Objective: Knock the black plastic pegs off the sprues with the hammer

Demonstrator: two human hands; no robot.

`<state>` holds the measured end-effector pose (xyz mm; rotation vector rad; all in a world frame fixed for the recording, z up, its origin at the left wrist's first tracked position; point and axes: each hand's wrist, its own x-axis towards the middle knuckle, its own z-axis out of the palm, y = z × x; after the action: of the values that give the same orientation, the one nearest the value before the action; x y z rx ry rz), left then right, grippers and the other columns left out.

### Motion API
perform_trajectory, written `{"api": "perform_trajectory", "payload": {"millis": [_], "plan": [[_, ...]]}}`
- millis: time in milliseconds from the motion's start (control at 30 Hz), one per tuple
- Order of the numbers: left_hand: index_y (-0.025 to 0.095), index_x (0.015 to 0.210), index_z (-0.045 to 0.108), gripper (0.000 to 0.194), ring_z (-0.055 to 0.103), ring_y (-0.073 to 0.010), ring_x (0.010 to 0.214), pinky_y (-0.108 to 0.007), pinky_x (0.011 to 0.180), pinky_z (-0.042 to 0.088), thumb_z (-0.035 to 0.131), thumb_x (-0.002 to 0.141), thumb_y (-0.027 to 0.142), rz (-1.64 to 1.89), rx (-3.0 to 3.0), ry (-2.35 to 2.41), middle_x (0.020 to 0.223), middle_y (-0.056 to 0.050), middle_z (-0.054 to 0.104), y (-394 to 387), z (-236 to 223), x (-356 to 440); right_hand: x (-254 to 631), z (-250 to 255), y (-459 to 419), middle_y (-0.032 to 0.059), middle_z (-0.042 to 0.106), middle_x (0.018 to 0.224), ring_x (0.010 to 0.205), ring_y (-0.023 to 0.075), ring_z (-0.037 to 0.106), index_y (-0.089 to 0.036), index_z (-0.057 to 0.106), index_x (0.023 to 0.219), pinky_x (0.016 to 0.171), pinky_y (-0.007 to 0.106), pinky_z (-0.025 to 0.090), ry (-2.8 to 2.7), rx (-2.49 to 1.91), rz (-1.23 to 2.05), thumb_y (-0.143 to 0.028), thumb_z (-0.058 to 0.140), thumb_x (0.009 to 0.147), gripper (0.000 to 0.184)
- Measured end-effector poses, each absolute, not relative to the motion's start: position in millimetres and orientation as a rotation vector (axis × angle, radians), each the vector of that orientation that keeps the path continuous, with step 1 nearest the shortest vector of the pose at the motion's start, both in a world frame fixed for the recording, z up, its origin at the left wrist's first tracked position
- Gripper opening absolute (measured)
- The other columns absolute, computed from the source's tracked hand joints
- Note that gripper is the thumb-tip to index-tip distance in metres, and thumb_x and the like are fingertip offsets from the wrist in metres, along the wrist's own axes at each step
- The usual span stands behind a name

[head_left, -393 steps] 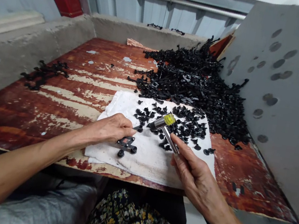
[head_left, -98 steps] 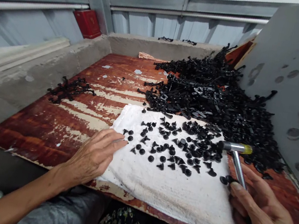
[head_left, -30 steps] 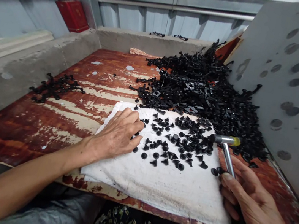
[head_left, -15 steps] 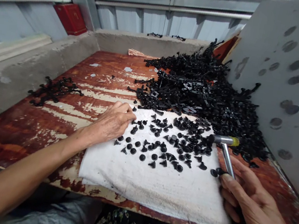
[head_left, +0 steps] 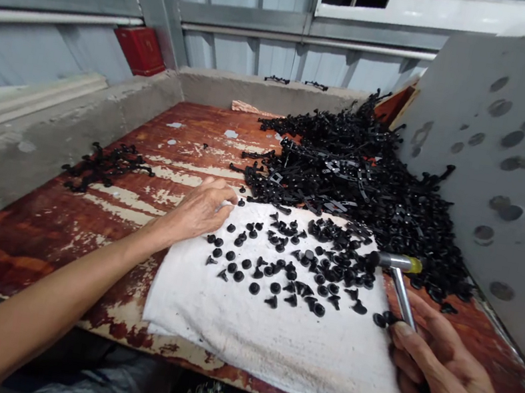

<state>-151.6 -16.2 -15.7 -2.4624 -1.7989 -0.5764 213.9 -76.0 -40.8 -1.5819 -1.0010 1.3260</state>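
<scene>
My right hand [head_left: 440, 370] is wrapped round a small hammer [head_left: 402, 296]. Its neck is shiny metal, and its head has a black face and a yellow face. A couple of small black mushroom-shaped parts [head_left: 379, 319] lie close by my right thumb. At the cloth's upper left edge is my left hand [head_left: 202, 209], fingers curled together; whatever they may pinch is hidden. Many more black parts [head_left: 275, 287], with round heads and short stems, are scattered over the white cloth [head_left: 268, 340], some upright and some tipped over.
A big heap of black linked strips [head_left: 348, 171] covers the back right of the worn red-brown table [head_left: 139, 202]. A smaller black cluster [head_left: 105, 165] lies at left. A grey spotted panel [head_left: 506, 199] bounds the right; a red box [head_left: 140, 51] stands on the concrete ledge.
My view has tilted up slightly. My left hand has drawn a little left, away from a small black part on the cloth. The hammer stays in my right hand.
</scene>
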Motion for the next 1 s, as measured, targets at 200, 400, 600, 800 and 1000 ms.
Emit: {"api": "perform_trajectory", "payload": {"millis": [200,400,600,800,1000], "plan": [[0.018,0.104,0.062,0.025,0.056,-0.0272,0.095,-0.041,0.089,0.041,0.053,0.085,0.03,-0.556,-2.541,-1.935,0.095,-0.009,0.063,28,-7,-120,216,-44,-75,-0.0108,0.033,0.051,0.04,0.0069,0.028,-0.023,0.045,0.139,0.032,0.014,0.025,-1.055,-1.58,1.369,-0.058,0.077,0.063,0.09],[0.02,0.091,0.06,0.025,0.059,-0.0258,0.078,-0.035,0.078,0.042,0.07,0.068,0.02,-0.936,-2.377,-2.402,0.066,-0.001,0.057,67,-6,-93,211,-40,-79,-0.0112,0.032,0.053,0.041,0.0052,0.025,-0.022,0.048,0.136,0.035,0.013,0.022,-1.063,-1.542,1.315,-0.06,0.073,0.069,0.081],[0.019,0.076,0.059,0.013,0.051,-0.013,0.053,-0.023,0.053,0.038,0.063,0.066,0.011,-1.455,-2.253,-2.511,0.054,0.004,0.051,86,8,-105,217,-44,-72,-0.0107,0.035,0.054,0.042,0.0062,0.028,-0.025,0.044,0.139,0.034,0.013,0.026,-1.017,-1.522,1.439,-0.062,0.076,0.064,0.09],[0.017,0.075,0.057,0.017,0.055,-0.0084,0.05,-0.02,0.048,0.046,0.065,0.062,0.011,-2.071,-2.038,-2.544,0.065,0.001,0.061,57,21,-128,219,-47,-74,-0.0102,0.036,0.055,0.044,0.0062,0.028,-0.022,0.048,0.134,0.032,0.013,0.027,-0.948,-1.445,1.46,-0.058,0.081,0.061,0.087],[0.017,0.076,0.05,0.018,0.059,-0.0076,0.054,-0.022,0.054,0.054,0.064,0.068,0.008,-2.584,-1.842,-2.415,0.065,0.002,0.059,52,23,-137,217,-50,-76,-0.0086,0.038,0.058,0.044,0.0061,0.031,-0.019,0.057,0.119,0.03,0.012,0.026,-0.97,-1.397,1.407,-0.053,0.081,0.064,0.069]]}}
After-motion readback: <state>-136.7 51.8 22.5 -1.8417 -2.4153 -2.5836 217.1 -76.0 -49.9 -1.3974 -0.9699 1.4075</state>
